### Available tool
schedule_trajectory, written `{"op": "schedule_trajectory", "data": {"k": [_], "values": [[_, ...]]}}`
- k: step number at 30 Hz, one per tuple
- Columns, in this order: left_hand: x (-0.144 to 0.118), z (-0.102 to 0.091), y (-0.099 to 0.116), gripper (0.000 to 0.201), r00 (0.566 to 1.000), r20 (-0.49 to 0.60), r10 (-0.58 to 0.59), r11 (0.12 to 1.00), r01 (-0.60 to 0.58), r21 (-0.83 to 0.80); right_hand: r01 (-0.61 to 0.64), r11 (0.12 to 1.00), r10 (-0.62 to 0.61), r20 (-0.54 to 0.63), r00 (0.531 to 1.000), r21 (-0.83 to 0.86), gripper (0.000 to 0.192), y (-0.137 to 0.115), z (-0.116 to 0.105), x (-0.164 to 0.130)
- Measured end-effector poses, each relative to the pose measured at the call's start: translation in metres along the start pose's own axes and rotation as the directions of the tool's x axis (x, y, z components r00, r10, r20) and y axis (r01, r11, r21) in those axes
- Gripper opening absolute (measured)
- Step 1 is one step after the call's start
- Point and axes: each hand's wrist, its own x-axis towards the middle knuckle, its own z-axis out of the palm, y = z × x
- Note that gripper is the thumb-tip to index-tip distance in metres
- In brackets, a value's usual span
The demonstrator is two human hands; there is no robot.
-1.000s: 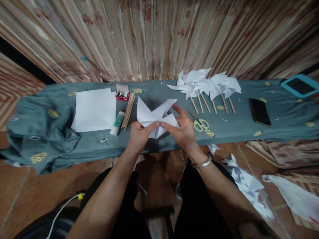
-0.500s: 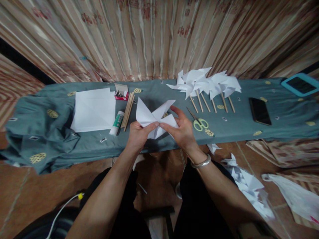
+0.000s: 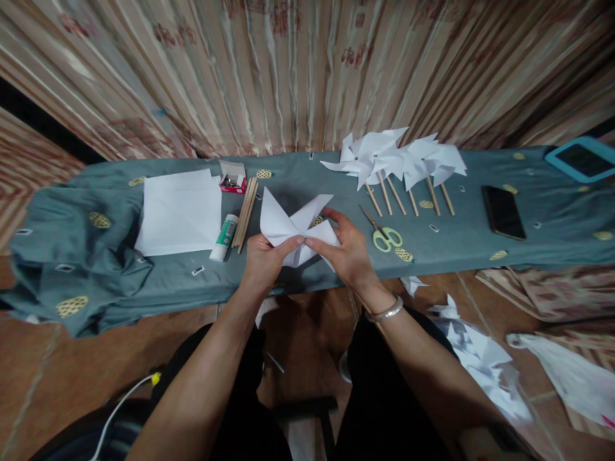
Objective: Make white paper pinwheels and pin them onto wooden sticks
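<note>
A white paper pinwheel [image 3: 283, 225], partly folded, is held over the front of the grey-green cloth-covered table [image 3: 432, 246]. My left hand [image 3: 262, 261] pinches it from the left near its centre. My right hand [image 3: 348, 253], with a silver bangle on the wrist, grips it from the right, thumb meeting the left thumb at the middle. Just left of the hands lie several wooden sticks [image 3: 246, 212] and a glue stick [image 3: 225, 237]. Green-handled scissors [image 3: 383, 235] lie just right of my right hand.
A stack of white paper [image 3: 180, 211] and a small red box of pins [image 3: 234, 182] sit at left. Finished pinwheels on sticks [image 3: 394, 160] lie at the back right, then a black phone [image 3: 502, 212] and a blue-cased tablet [image 3: 579, 159]. Paper scraps [image 3: 480, 358] litter the floor.
Both hands and the pinwheel have shifted very slightly left and up in view; the grip is the same.
</note>
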Motion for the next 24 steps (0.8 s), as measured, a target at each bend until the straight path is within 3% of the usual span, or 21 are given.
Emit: {"op": "schedule_trajectory", "data": {"k": [24], "values": [[0.0024,-0.0023,-0.0044,0.024,1.0,-0.015,-0.005,0.999,0.005,0.036,-0.011,0.994,0.01,0.006,1.0,0.109,0.058,0.0094,0.0043,0.0019]]}}
